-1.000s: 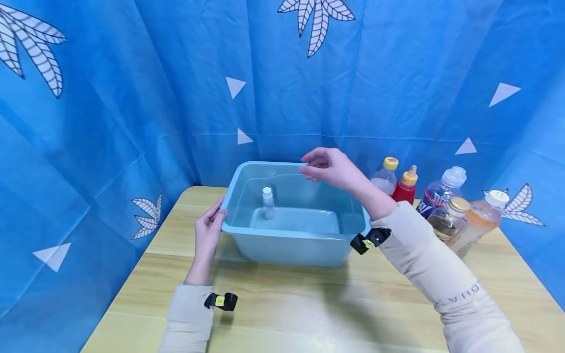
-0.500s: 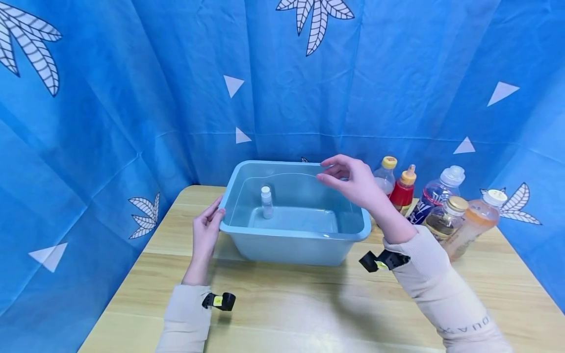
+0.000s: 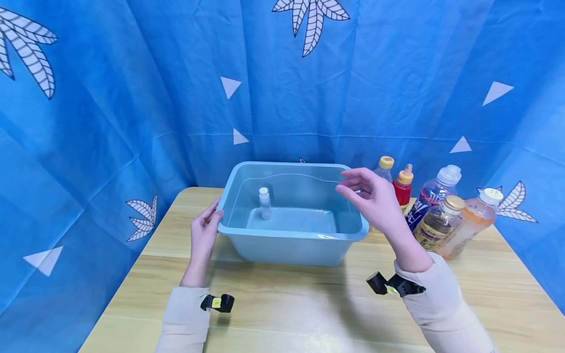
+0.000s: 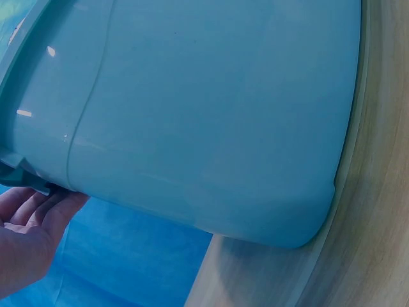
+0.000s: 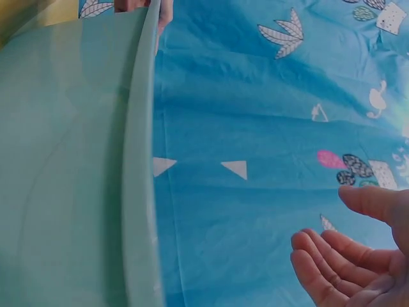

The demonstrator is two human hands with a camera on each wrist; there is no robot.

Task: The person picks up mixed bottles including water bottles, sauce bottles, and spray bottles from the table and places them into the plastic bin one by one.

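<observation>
A light blue plastic tub (image 3: pixel 291 247) stands on the table, with a small clear bottle with a white cap (image 3: pixel 265 203) upright inside near its left end. My left hand (image 3: pixel 205 228) grips the tub's left rim, thumb on top and fingers beneath; the left wrist view shows the fingers (image 4: pixel 45 214) tucked under the rim. Above the tub's right back corner is my right hand (image 3: pixel 375 198), holding nothing, its thumb and fingers apart. In the right wrist view the palm (image 5: pixel 364 275) faces the tub's rim (image 5: pixel 142 192) without touching it.
Right of the tub stand several bottles: a yellow-capped one (image 3: pixel 385 166), a red squeeze bottle (image 3: pixel 402 189), a blue-labelled one (image 3: pixel 428 198), a gold-capped one (image 3: pixel 434 228) and an orange one (image 3: pixel 472 223). A blue curtain (image 3: pixel 282 98) hangs behind the wooden table (image 3: pixel 282 304).
My right hand has drawn back to the right and toward me, from over the tub's back rim to its right corner. The left hand keeps its hold on the rim.
</observation>
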